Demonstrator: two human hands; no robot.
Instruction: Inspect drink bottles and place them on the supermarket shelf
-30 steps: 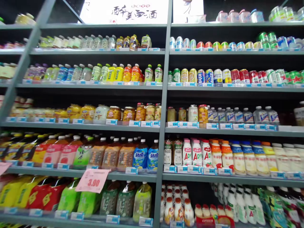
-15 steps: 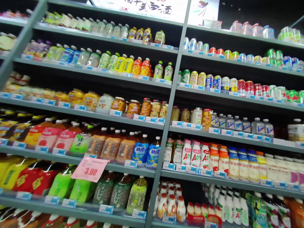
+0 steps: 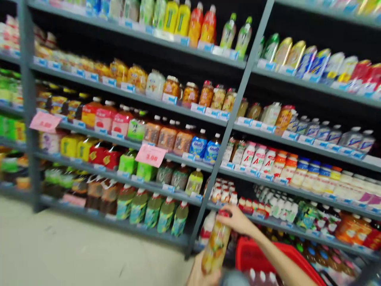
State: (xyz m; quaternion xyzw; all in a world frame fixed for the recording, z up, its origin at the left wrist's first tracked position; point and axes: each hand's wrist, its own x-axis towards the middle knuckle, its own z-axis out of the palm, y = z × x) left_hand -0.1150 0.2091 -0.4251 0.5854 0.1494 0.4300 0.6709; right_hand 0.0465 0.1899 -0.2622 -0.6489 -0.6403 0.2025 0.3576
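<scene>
Bottle (image 3: 216, 244) held between right hand (image 3: 238, 220) and left hand (image 3: 202, 276).

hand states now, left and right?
Left hand: under the base of the bottle, grip cannot be told.
Right hand: closed on the bottle's top.

The bottle (image 3: 216, 244) looks like clear, glossy plastic with a smooth red cap, and the basket (image 3: 268, 254) beside it is shiny red plastic. The shelves (image 3: 184, 109) look like matt grey painted metal, carrying pink paper price cards (image 3: 151, 155). The floor (image 3: 74, 254) is pale, smooth and dull.
</scene>
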